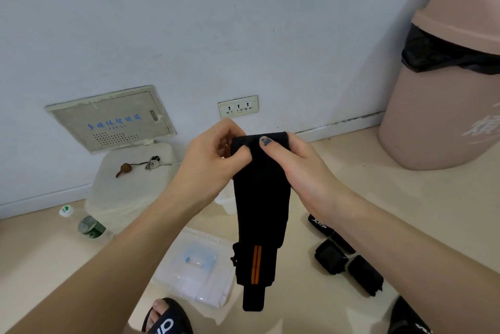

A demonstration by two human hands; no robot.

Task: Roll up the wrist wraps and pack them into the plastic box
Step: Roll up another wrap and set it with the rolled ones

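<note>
A black wrist wrap [261, 214] with two orange stripes hangs full length in front of me. My left hand [209, 160] and my right hand [295, 168] both pinch its top edge, thumbs on the near face. Behind the wrap a small part of the clear plastic box [227, 202] shows on the floor. Its clear lid [194, 266] with a blue handle lies flat below my left forearm. Several more black wraps [345, 258] lie on the floor at the right, some rolled up.
A white stool [132, 184] with keys [151, 163] on top stands by the wall at the left. Beside it stands a water bottle [86, 225]. A large pink bin [443, 90] fills the right. My two black slippers [166, 318] show at the bottom edge.
</note>
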